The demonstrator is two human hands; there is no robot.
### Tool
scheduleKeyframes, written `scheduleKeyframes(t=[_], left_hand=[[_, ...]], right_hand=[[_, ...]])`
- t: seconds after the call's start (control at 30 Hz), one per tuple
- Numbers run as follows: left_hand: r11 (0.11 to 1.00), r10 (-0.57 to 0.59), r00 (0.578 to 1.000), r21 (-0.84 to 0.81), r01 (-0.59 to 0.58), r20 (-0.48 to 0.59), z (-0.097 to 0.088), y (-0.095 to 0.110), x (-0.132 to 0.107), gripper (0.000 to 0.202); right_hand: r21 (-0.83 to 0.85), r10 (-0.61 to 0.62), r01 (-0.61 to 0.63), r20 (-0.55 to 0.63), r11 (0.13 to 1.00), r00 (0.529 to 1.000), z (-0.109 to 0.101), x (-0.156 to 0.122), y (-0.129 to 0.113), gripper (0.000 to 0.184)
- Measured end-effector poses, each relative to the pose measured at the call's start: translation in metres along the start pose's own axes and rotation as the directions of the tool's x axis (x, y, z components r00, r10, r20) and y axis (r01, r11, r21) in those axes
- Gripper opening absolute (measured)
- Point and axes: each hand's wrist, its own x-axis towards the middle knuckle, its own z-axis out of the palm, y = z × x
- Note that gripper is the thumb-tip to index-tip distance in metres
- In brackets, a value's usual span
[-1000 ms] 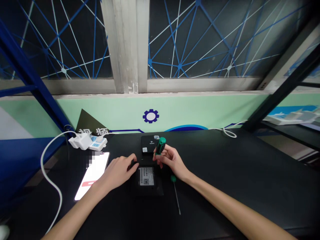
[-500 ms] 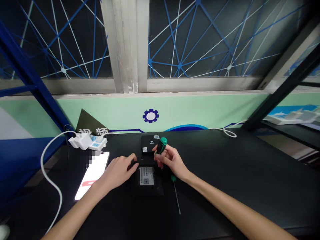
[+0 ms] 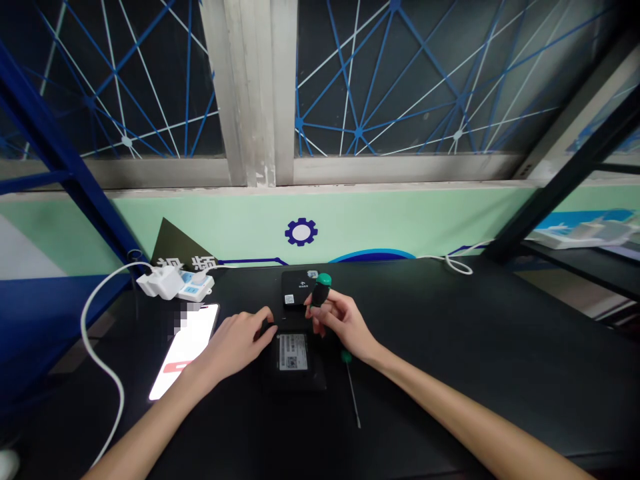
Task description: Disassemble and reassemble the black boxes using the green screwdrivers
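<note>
My right hand (image 3: 345,320) is closed round a screwdriver (image 3: 321,292) with a green and black handle. The handle stands nearly upright over the far right corner of a flat black device (image 3: 313,377); its tip is hidden. On the device's upper face is a white printed label (image 3: 293,352). My left hand (image 3: 245,337) has curled fingers and a thumb at the device's far left corner, holding it there. A second screwdriver (image 3: 353,393), green-ended with a thin metal shaft, lies on the table just right of the device.
Behind my hands lies a black box with a small sticker (image 3: 296,288). A lit phone (image 3: 187,350) is partly under my left forearm. Further left are a power strip (image 3: 196,287), a white plug (image 3: 167,283) and a looping white cable (image 3: 103,363). The black table (image 3: 450,347) meets the wall.
The handle of the screwdriver in my right hand has tilted slightly left. My left hand and the device stay nearly where they were.
</note>
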Motion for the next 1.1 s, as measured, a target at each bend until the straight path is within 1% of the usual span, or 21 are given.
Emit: scheduleKeyframes(t=[0.17, 0.27, 0.5, 0.7, 0.97, 1.1], left_hand=[[1.0, 0.01, 1.0, -0.002, -0.011, -0.019, 0.0021, -0.0016, -0.0003, 0.019], [1.0, 0.009, 1.0, -0.005, -0.009, -0.015, 0.0029, -0.0027, -0.0005, 0.019], [1.0, 0.008, 1.0, 0.007, -0.008, -0.02, 0.0017, -0.001, 0.0002, 0.019], [1.0, -0.003, 1.0, 0.005, 0.003, -0.012, 0.0005, 0.0005, 0.0002, 0.02], [1.0, -0.001, 1.0, 0.001, 0.001, -0.02, 0.0007, 0.0003, -0.0003, 0.02], [1.0, 0.004, 1.0, 0.004, -0.004, -0.026, 0.0019, -0.0018, -0.0005, 0.02]], right_hand=[[-0.002, 0.019, -0.019, -0.01, 1.0, 1.0, 0.0003, -0.0005, -0.0025, 0.031], [-0.003, 0.028, -0.028, 0.003, 1.0, 1.0, 0.0003, -0.0012, -0.0047, 0.031], [0.047, 0.006, -0.007, 0.006, 0.999, 1.0, 0.0013, -0.001, -0.0026, 0.028], [0.034, -0.016, 0.016, 0.015, 0.999, 1.0, 0.0003, -0.001, -0.0024, 0.027], [0.023, -0.023, 0.024, -0.025, 0.999, 0.999, -0.0024, -0.0015, -0.0046, 0.027], [0.046, -0.063, 0.066, -0.05, 0.997, 0.997, -0.008, 0.0002, -0.0043, 0.024]])
